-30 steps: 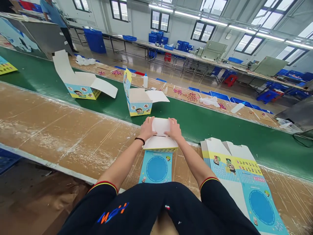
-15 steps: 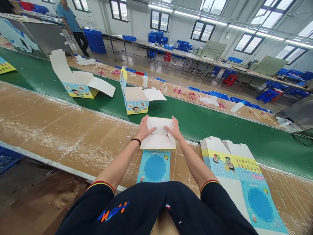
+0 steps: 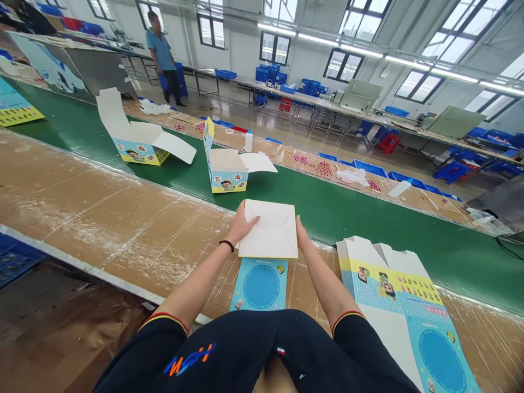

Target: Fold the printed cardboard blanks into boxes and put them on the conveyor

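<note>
Holding box (image 3: 270,229) between hands (image 3: 242,225), open-flapped boxes (image 3: 229,180) on belt (image 3: 184,174), insides hidden

Rocking a dark tee (image 3: 237,349) with red-and-yellow sleeve trim (image 3: 164,316), orange-and-blue lettering (image 3: 189,359) down at 7 o'clock, plus a skinny black wristband (image 3: 226,244) on the left.

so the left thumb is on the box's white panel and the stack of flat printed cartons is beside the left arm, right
Not the left arm: the head view shows the stack of flat printed cartons beside the right arm. The left hand does have its thumb on the box's white panel.
</note>
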Motion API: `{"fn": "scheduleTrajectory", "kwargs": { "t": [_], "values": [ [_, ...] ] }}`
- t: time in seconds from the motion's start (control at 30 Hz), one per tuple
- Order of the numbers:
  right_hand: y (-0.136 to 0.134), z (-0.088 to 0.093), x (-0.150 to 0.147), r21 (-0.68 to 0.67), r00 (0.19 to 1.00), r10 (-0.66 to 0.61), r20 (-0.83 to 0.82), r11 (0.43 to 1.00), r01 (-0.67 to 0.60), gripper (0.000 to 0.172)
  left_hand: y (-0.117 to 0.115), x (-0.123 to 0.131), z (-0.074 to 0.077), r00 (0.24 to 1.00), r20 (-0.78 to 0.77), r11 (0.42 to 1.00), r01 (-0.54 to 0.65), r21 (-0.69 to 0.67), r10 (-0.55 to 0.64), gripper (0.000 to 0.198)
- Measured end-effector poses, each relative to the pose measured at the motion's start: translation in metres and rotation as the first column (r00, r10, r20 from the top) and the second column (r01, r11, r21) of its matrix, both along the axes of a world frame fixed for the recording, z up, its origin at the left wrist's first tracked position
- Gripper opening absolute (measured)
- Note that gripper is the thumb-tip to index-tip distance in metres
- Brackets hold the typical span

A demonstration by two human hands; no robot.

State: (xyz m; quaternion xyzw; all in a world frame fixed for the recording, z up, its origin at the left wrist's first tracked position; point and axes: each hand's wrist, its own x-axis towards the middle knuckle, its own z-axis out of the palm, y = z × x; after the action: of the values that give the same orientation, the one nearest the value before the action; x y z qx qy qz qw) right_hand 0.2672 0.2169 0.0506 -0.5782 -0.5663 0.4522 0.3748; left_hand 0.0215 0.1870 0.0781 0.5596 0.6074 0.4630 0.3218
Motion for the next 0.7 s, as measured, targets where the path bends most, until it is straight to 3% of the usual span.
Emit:
{"fn": "scheduleTrajectory", "kwargs": {
  "t": [0.13, 0.27, 0.37, 0.47, 0.57, 0.63, 0.7],
  "values": [
    [-0.029, -0.013, 0.0, -0.142, 0.982, 0.092, -0.165, 0.983, -0.116, 0.061, -0.016, 0.001, -0.009, 0.996, 0.088, 1.0, 0.023, 0.019, -0.025, 0.078],
    [-0.031, -0.007, 0.002, -0.128, 0.943, 0.129, -0.308, 0.976, -0.176, 0.054, -0.031, -0.009, -0.008, 0.977, 0.211, 0.999, -0.001, 0.043, -0.008, 0.072],
    [-0.006, 0.019, 0.017, -0.051, 0.917, 0.112, -0.382, 0.989, -0.142, 0.055, -0.039, -0.024, -0.005, 0.953, 0.301, 0.998, -0.056, 0.039, 0.042, 0.072],
    [0.028, 0.061, 0.037, 0.061, 0.899, 0.102, -0.427, 0.995, -0.083, 0.054, -0.044, -0.035, -0.013, 0.934, 0.327, 0.989, -0.151, 0.002, 0.142, 0.074],
    [0.06, 0.101, 0.053, 0.221, 0.936, 0.151, -0.319, 0.972, -0.081, 0.051, -0.057, -0.036, -0.038, 0.945, 0.243, 0.975, -0.201, -0.099, 0.219, 0.072],
    [0.077, 0.117, 0.06, 0.32, 0.986, 0.155, -0.068, 0.939, -0.126, 0.043, -0.071, -0.031, -0.063, 0.968, 0.14, 0.97, -0.186, -0.16, 0.209, 0.068],
    [0.091, 0.125, 0.066, 0.367, 0.973, 0.092, 0.21, 0.915, -0.166, 0.033, -0.09, -0.023, -0.09, 0.987, 0.023, 0.968, -0.153, -0.2, 0.16, 0.062]
  ]
}}
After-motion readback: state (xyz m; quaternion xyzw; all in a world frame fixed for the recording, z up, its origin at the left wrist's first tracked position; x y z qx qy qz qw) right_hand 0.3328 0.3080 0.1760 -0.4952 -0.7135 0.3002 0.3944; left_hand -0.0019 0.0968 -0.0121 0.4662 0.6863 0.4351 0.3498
